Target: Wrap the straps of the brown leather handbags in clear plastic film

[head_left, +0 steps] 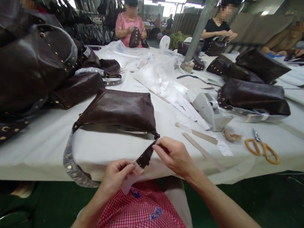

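Bag (123,108), head view: lies flat on the table (102,148), centre of frame. Long axis runs left to right; zipped edge points at the wearer, toward frame bottom. Strap (77,169) leaves its lower left corner and loops down to lower centre; short dark strap end (148,152) with a buckle slants down-left from the lower right corner.

Left hand (115,176), lower centre: thumb and forefinger pinch pale film (130,182) just below the buckle. Right hand (176,155), right of it: fingers bunched, thumb and forefinger pinching the short strap end near the bag's corner.

Materials: bag is dark brown, smooth, leather-like, slightly glossy, roughly trapezoidal. Strap is studded in gold under clear wrap. Table has white cloth. Scissors (271,154) with yellow-orange looped handles lie right of frame; grey wedge-shaped dispenser (211,110) right of centre.

Writing: apron (138,220), red-white check, bottom centre, carries blue lettering too blurred to read.
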Available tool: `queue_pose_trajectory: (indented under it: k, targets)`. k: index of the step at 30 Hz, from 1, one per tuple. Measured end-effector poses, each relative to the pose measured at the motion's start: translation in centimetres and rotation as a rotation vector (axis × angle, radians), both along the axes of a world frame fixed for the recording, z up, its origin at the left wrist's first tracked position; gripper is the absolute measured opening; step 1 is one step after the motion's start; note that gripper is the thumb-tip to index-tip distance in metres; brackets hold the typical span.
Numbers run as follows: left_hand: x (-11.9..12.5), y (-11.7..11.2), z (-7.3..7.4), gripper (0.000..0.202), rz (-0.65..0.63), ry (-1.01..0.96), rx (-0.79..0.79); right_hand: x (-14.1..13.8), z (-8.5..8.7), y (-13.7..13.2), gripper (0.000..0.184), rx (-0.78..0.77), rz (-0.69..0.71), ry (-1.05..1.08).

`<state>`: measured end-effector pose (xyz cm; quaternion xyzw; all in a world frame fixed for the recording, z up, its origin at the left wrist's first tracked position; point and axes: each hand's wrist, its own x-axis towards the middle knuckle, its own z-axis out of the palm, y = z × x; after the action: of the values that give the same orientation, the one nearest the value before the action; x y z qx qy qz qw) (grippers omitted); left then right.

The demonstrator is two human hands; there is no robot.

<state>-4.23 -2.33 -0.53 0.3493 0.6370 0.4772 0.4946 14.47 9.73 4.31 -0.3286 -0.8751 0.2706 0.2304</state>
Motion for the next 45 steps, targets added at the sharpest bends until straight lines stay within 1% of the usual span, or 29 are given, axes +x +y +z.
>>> queue_pose_trajectory:
  k: [1,2,3,4,5,6,7,9,12,14,16,20,22,24,26,27,28,29,30,31,33,35,36,37,39,41,43,45]
  targets:
    - [0.0,-0.1,-0.1,0.028,-0.006,-0.021,-0.013,0.8,-0.8,-0.6,0.038,-0.218,-0.134,0.067]
    - [0.1,-0.2,-0.2,0.029,-0.012,-0.042,-0.024,1.5,-1.6,-1.2,0.041,-0.459,-0.224,0.122]
    - [0.2,-0.3,-0.2,0.030,-0.019,-0.062,-0.036,1.8,-2.5,-1.9,0.042,-0.683,-0.272,0.175]
    - [0.3,-0.4,-0.3,0.030,-0.025,-0.082,-0.047,1.9,-3.4,-2.5,0.043,-0.869,-0.284,0.236]
    - [0.5,-0.5,-0.3,0.030,-0.031,-0.098,-0.054,1.7,-4.1,-3.1,0.045,-1.010,-0.272,0.312]
    - [0.6,-0.5,-0.3,0.030,-0.035,-0.111,-0.058,1.3,-4.7,-3.7,0.046,-1.103,-0.245,0.401]
    - [0.7,-0.6,-0.3,0.031,-0.038,-0.120,-0.059,0.8,-5.2,-4.1,0.047,-1.157,-0.215,0.494]
    - [0.8,-0.7,-0.4,0.031,-0.029,-0.124,-0.056,-0.4,-5.9,-4.7,0.047,-1.209,-0.197,0.657]
    - [0.9,-1.0,-0.5,0.033,-0.004,-0.109,-0.054,-1.7,-6.5,-5.0,0.048,-1.234,-0.276,0.821]
    - [0.9,-1.1,-0.6,0.033,0.007,-0.089,-0.050,-2.1,-7.0,-5.0,0.049,-1.238,-0.302,0.893]
    - [0.8,-1.2,-0.7,0.032,0.014,-0.071,-0.047,-2.4,-7.4,-5.2,0.050,-1.230,-0.299,0.922]
    - [0.9,-1.0,-0.7,0.034,0.019,-0.051,-0.066,-2.9,-7.9,-5.8,0.047,-1.178,-0.297,0.883]
    - [0.9,-0.9,-0.6,0.037,0.009,-0.043,-0.070,-2.7,-7.7,-5.9,0.043,-1.117,-0.283,0.814]
    - [0.9,-0.9,-0.5,0.039,0.009,-0.035,-0.063,-2.2,-7.4,-5.4,0.034,-0.979,-0.284,0.681]
    - [0.9,-1.0,-0.4,0.040,0.013,-0.038,-0.055,-1.5,-6.8,-4.3,0.027,-0.766,-0.369,0.587]
    - [0.9,-1.1,-0.1,0.041,0.011,-0.044,-0.054,-1.2,-6.5,-3.5,0.025,-0.680,-0.427,0.590]
    - [0.8,-1.2,0.2,0.042,0.006,-0.047,-0.054,-0.9,-6.1,-2.7,0.025,-0.647,-0.479,0.630]
    - [0.7,-1.3,0.7,0.042,-0.005,-0.044,-0.053,-0.8,-5.8,-1.8,0.027,-0.683,-0.511,0.697]
    - [0.6,-1.4,1.3,0.041,-0.017,-0.035,-0.050,-0.9,-5.5,-1.0,0.027,-0.788,-0.509,0.774]
    - [0.4,-1.5,2.0,0.041,-0.027,-0.020,-0.046,-1.1,-5.2,-0.3,0.026,-0.941,-0.477,0.849]
    - [-0.2,-1.7,3.5,0.039,-0.051,0.004,-0.054,-2.1,-4.9,0.6,0.027,-1.300,-0.362,0.964]
    - [-1.0,-2.0,4.7,0.039,-0.071,0.007,-0.086,-3.6,-5.0,0.7,0.033,-1.610,-0.209,1.050]
    - [-1.4,-2.3,5.0,0.039,-0.075,0.011,-0.101,-4.3,-5.2,0.6,0.035,-1.723,-0.137,1.102]
    - [-1.7,-2.7,5.1,0.039,-0.074,0.022,-0.107,-5.1,-5.6,0.2,0.035,-1.800,-0.074,1.169]
    - [-2.2,-3.6,4.6,0.038,-0.054,0.071,-0.093,-6.4,-6.6,-0.8,0.030,-1.853,0.020,1.331]
    - [-2.3,-4.8,3.4,0.036,-0.021,0.140,-0.066,-7.2,-7.6,-2.1,0.024,-1.840,0.062,1.459]
    - [-1.8,-5.8,2.0,0.035,0.013,0.197,-0.053,-7.5,-8.5,-3.2,0.023,-1.817,0.066,1.492]
    - [-1.1,-6.6,0.9,0.033,0.041,0.226,-0.052,-7.3,-8.9,-4.2,0.027,-1.784,0.048,1.462]
